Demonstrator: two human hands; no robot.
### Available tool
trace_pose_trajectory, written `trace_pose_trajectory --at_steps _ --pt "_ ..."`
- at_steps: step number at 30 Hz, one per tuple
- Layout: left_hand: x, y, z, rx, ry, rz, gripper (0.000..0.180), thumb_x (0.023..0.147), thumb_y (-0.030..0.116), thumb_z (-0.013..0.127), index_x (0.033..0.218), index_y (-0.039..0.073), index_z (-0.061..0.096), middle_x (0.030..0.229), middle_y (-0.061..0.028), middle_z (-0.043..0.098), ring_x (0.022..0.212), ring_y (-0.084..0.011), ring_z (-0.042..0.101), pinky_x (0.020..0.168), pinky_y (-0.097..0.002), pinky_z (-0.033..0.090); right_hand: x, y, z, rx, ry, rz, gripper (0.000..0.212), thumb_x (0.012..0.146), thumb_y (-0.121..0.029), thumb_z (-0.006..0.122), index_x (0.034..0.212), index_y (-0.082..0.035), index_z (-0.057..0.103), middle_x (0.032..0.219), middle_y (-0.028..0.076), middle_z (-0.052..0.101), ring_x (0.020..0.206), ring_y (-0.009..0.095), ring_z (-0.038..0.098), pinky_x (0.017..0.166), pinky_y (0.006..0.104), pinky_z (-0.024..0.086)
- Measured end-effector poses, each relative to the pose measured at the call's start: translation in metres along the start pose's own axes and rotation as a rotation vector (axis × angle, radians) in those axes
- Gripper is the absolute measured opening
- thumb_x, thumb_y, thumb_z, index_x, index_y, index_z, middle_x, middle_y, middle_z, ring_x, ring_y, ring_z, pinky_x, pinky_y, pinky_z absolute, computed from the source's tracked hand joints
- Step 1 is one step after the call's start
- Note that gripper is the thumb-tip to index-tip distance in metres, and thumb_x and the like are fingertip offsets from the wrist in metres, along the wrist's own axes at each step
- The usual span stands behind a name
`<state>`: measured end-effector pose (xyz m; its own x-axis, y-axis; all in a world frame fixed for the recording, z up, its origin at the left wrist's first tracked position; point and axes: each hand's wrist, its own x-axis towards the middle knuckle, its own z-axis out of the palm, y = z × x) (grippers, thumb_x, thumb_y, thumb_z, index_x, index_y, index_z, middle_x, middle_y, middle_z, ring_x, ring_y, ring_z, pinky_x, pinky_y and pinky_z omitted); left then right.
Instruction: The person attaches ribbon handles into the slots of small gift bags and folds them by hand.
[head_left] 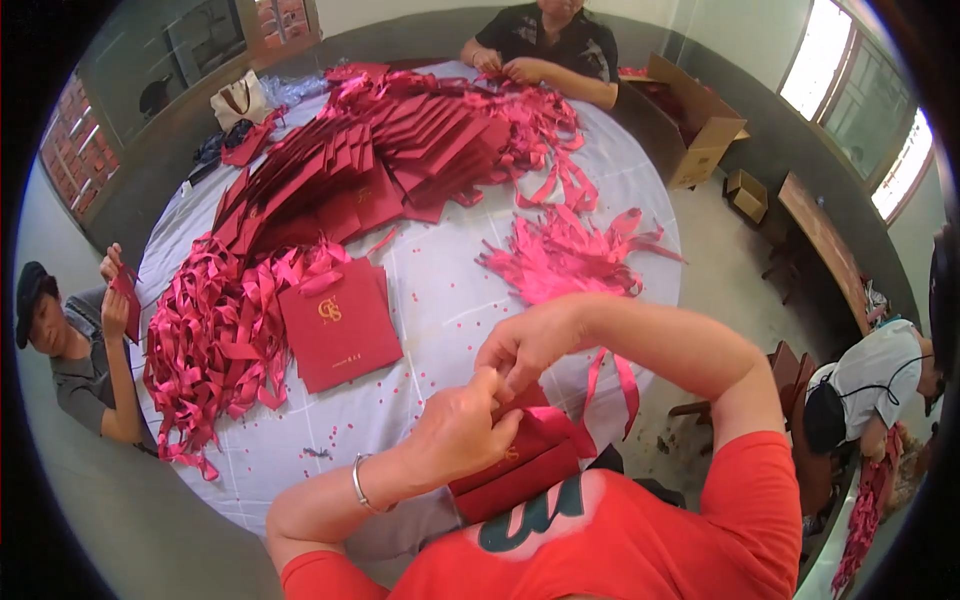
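Observation:
A red paper bag with gold print is held close against my shirt, tilted up beside the table's near edge. My left hand is closed at the bag's upper edge, its thumb over a pink ribbon that trails to the right across the bag. My right hand meets it there, thumb and fingers pinched together; what lies between those fingertips is hidden. Beyond my right hand lies a loose pile of pink ribbons. To the left, a short stack of red bags lies flat.
A white-covered round table carries a large heap of red bags and ribboned bags at the left. One person sits left, another across, a third at right. An open carton stands behind.

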<state>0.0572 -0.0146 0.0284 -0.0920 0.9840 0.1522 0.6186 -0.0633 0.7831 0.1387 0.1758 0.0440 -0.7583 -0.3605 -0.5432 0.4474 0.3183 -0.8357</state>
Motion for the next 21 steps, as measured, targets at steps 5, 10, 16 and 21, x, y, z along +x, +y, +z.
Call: trace_pose_trajectory --at_steps 5,10,16,21 --pt "0.006 0.001 -0.006 0.008 0.044 0.036 0.026 0.077 0.009 0.073 0.093 0.002 0.054 0.065 -0.0165 0.064 0.061 -0.0333 0.066 0.052 -0.0386 0.049 0.01 0.011 -0.009 0.197 0.012 0.078 0.024 0.077 -0.007 0.076 0.099 -0.004 0.068 0.081 -0.004 0.065 0.068 0.005 0.053 0.054 0.0211 0.037" --pt "0.017 -0.007 -0.011 -0.044 -0.053 -0.074 0.026 0.076 0.006 0.074 0.091 -0.001 0.054 0.061 -0.0127 0.064 0.054 -0.0212 0.063 0.053 -0.0317 0.046 0.002 0.01 0.005 0.163 0.324 0.043 0.021 0.076 -0.008 0.074 0.094 -0.002 0.066 0.077 0.0 0.065 0.067 0.006 0.055 0.053 0.0215 0.04" --pt "0.016 0.001 -0.011 -0.129 -0.152 -0.15 0.023 0.079 0.006 0.073 0.091 0.0 0.054 0.061 -0.0104 0.064 0.052 -0.0092 0.056 0.051 -0.0273 0.042 0.001 0.019 0.002 0.176 0.841 -0.228 0.022 0.081 -0.01 0.071 0.1 -0.002 0.063 0.085 0.006 0.07 0.071 0.009 0.063 0.053 0.0232 0.046" --pt "0.014 0.002 -0.01 -0.139 -0.142 -0.145 0.023 0.08 0.005 0.071 0.093 0.0 0.054 0.06 -0.0081 0.064 0.052 -0.0074 0.052 0.051 -0.0273 0.041 0.007 0.026 0.009 -0.106 1.043 -0.414 0.022 0.085 -0.013 0.07 0.103 -0.002 0.064 0.088 0.006 0.07 0.078 0.01 0.064 0.064 0.0252 0.049"
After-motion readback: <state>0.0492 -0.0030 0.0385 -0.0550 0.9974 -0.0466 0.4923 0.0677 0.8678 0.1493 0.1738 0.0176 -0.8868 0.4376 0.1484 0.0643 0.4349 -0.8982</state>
